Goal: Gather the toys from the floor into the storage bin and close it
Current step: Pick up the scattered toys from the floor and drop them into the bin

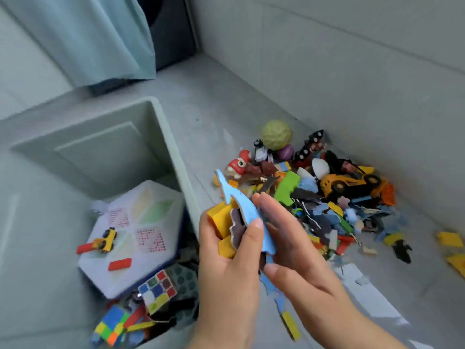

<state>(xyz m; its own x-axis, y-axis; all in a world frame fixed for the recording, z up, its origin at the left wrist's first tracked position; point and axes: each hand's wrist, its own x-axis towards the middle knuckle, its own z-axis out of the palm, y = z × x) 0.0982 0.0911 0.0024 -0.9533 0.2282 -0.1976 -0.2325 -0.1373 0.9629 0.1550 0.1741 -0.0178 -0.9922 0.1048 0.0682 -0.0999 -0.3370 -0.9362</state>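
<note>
My left hand [226, 263] grips a bundle of toys beside the bin's right rim: yellow bricks [220, 219], a dark foam cut-out and a long blue foam dinosaur shape [247, 212]. Against the other side of the bundle presses my right hand [294, 245], fingers straight. The pale green storage bin [173, 157] stands open at the left. Inside it lie a white hexagonal game board [141, 238], a small yellow toy vehicle [107, 239], red bricks and puzzle cubes [157, 289]. A heap of toys [314, 195] covers the floor by the wall.
The heap holds a green bumpy ball [276, 134], a red dinosaur head [237, 166], a yellow toy car [349, 183] and several foam pieces. Loose yellow bricks [449, 239] lie at the far right. A curtain [100, 39] hangs behind the bin.
</note>
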